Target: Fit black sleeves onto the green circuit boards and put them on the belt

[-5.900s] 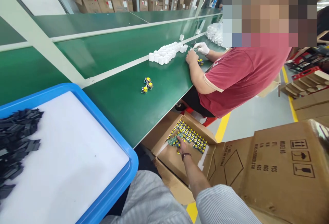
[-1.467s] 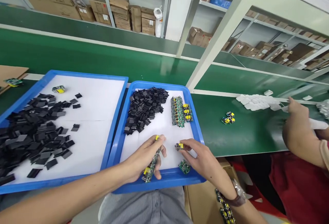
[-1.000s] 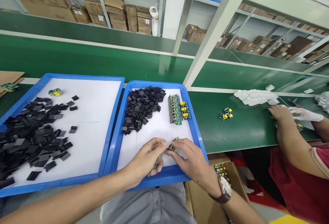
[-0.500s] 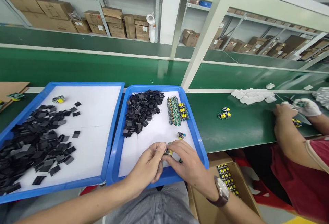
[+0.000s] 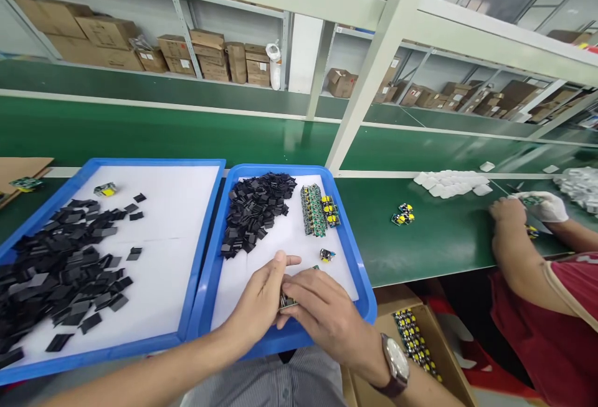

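My bare right hand (image 5: 327,315) angles inward, fingers closed on a small circuit board with dark, metallic parts (image 5: 286,301), beside my bare left hand (image 5: 262,292). The left has thumb up, one finger extended; whether it grips too, I cannot tell. My fingers hide most of the board. Beyond my right knuckles, a yellow-and-black assembly (image 5: 327,255) lies in a white-lined blue plastic tray (image 5: 367,298).

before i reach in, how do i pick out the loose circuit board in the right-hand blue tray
On the green bench, find the right-hand blue tray. Look between its packed boards and the right hand, toward the tray's right side, for the loose circuit board. It shows yellow and blue bits and, unlike the packed boards, lies by itself on the white lining.
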Available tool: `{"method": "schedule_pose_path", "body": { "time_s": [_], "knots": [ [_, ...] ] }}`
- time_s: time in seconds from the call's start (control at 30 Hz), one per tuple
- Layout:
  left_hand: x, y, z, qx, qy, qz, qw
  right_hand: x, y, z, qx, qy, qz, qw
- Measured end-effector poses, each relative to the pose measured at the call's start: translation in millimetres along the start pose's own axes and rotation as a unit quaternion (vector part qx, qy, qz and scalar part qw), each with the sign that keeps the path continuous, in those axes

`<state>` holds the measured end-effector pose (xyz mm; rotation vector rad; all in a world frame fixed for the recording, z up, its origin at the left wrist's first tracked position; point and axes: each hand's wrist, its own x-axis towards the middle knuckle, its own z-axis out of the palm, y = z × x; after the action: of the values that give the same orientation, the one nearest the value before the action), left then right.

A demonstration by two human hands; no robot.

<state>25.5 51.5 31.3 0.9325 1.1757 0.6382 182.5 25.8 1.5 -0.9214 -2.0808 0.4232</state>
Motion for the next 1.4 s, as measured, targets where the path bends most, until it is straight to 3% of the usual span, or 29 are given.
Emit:
{"method": "schedule_pose_path", "body": {
  "time_s": [0.13,0.23,0.3,0.37,0.47,0.6,0.73,0.87,0.93,1.03,1.1,1.17,1.23,1.3,1.4],
  "knots": [
    [3.0,-3.3,0.7,-0.017,0.039,0.037,0.998,-0.3,7.4,-4.7,-0.017,0.018,-0.01,1.0],
    [17.9,-9.5,-9.0,0.109,0.008,0.132,0.985,3.5,31.3,-25.7,-0.026,-0.035,0.021,0.999],
    [27.7,-16.0,-13.2,0.185,-0.017,0.17,0.968,8.6,56.9,-42.6,-0.099,-0.014,0.083,0.992],
    [32.4,-23.5,-11.6,0.213,-0.032,0.172,0.961,15.4,85.5,-54.5,-0.179,0.042,0.147,0.972],
    [27.9,-32.9,-3.0,0.219,-0.054,0.154,0.962,25.0,120.8,-57.4,-0.208,0.065,0.167,0.961],
    [17.4,-33.3,-4.9,0.244,-0.093,0.121,0.958,28.1,139.1,-53.2,-0.204,0.106,0.171,0.958],
    [20.5,-16.8,-21.2,0.195,-0.042,0.141,0.97,20.3,121.4,-61.7,-0.184,0.193,0.182,0.947],
    [29.4,5.6,-12.9,0.04,-0.068,0.099,0.992,11.2,68.0,-53.2,-0.149,0.223,0.149,0.952],
    [33.6,13.7,0.2,-0.022,-0.072,0.086,0.993,9.3,39.7,-40.4,-0.109,0.175,0.087,0.975],
    [37.2,22.2,11.2,-0.103,-0.05,0.07,0.991,10.1,14.8,-31.6,-0.034,0.053,-0.015,0.998],
    [35.2,28.0,6.5,-0.083,-0.05,0.082,0.992,11.7,13.2,-39.7,-0.008,0.052,-0.002,0.999],
    [28.4,33.8,-4.5,0.008,-0.112,0.101,0.989,13.2,19.0,-53.5,0.004,0.072,0.06,0.996],
    [18.8,36.6,-15.1,0.109,-0.204,0.089,0.969,13.6,25.6,-62.4,0.043,0.014,0.09,0.995],
    [10.0,32.7,-20.5,0.167,-0.249,0.068,0.951,12.2,28.8,-58.9,0.095,-0.048,0.088,0.99],
    [3.5,15.5,-20.5,0.172,-0.188,0.067,0.965,7.3,27.5,-34.7,0.098,-0.004,0.097,0.99]
  ]
}}
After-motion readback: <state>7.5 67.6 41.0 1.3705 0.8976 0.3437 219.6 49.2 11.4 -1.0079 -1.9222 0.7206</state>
